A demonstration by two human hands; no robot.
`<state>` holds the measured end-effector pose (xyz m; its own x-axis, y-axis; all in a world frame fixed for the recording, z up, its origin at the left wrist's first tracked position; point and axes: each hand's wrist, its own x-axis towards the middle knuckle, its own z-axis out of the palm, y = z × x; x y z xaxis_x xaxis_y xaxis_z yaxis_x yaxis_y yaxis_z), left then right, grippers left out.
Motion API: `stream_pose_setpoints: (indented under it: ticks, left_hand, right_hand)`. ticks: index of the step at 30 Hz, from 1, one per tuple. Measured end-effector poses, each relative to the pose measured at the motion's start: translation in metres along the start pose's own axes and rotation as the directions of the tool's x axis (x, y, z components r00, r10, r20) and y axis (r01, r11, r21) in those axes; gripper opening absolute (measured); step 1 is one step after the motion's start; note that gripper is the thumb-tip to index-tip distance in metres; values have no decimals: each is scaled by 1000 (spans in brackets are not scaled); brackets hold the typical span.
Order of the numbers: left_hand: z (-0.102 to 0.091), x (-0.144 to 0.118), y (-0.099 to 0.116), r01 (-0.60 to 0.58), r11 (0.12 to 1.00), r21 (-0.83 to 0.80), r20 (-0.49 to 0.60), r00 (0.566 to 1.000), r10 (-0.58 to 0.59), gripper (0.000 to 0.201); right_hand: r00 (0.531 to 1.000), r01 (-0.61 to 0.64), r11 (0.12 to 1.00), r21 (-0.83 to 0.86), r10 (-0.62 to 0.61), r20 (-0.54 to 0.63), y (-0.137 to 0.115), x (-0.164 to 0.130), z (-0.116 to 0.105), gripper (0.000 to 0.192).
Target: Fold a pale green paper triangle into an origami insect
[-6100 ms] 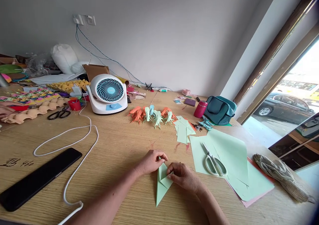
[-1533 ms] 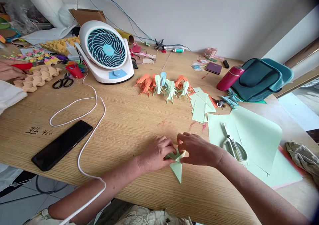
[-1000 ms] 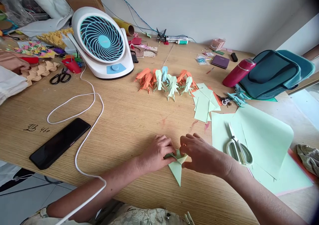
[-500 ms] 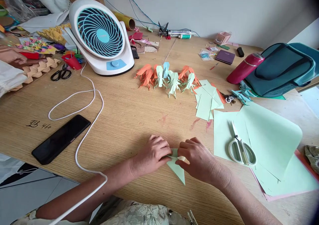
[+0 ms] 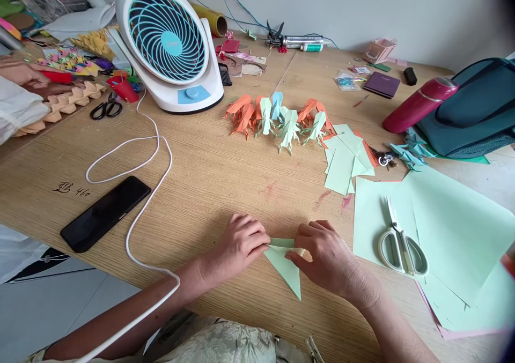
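A light green sheet of paper (image 5: pixel 286 266), folded so that a triangle points toward me, lies on the table in front of me. My left hand (image 5: pixel 243 243) pinches its upper left corner between thumb and fingers. On the right side, my right hand (image 5: pixel 324 253) is closed on the paper's edge, the thumb lying over the fold. Between the hands a narrow strip of the paper shows along the top. Beyond them stands a row of folded paper figures in orange, light green (image 5: pixel 288 127) and blue. Small cut green papers (image 5: pixel 341 162) lie beside that row.
White-handled scissors (image 5: pixel 402 247) rest on large green sheets (image 5: pixel 462 218) at right. A phone (image 5: pixel 105 213) and white cable (image 5: pixel 132 229) lie left; a fan (image 5: pixel 169 41) stands behind. A pink bottle (image 5: pixel 420 104) leans by a teal bag (image 5: pixel 475 111). Another person's hand (image 5: pixel 24 73) is far left.
My left hand has shifted left, away from my right hand, so more of the folded green paper shows between them. The view has turned slightly, moving the bag and fan in the picture.
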<state>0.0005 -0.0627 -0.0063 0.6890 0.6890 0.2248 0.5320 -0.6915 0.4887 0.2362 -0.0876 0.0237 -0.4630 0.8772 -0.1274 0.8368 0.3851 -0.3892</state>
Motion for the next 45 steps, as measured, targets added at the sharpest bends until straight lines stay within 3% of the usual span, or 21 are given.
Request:
stream_pose_setpoints:
  ticks: [6, 17, 24, 30, 45]
  left_hand:
    - [-8, -4, -1, 57, 998, 23, -28, 998, -56, 12]
    - [-11, -11, -5, 63, 998, 18, -34, 997, -63, 11]
    - [-12, -9, 0, 78, 996, 39, 0, 997, -78, 14]
    - [-8, -9, -2, 39, 999, -3, 1, 999, -39, 15]
    - [-5, -8, -3, 137, 990, -18, 49, 990, -136, 17]
  right_hand:
    - [999, 0, 1000, 1, 0, -39, -1, 0, 3, 30]
    - [994, 44, 999, 3, -43, -97, 0, -3, 11, 21]
    - [991, 102, 989, 104, -92, -96, -1, -4, 11, 13]
    - [991, 103, 983, 150, -88, -103, 6, -5, 12, 15]
    - [985, 32, 975, 219, 6, -170, 7, -4, 17, 18]
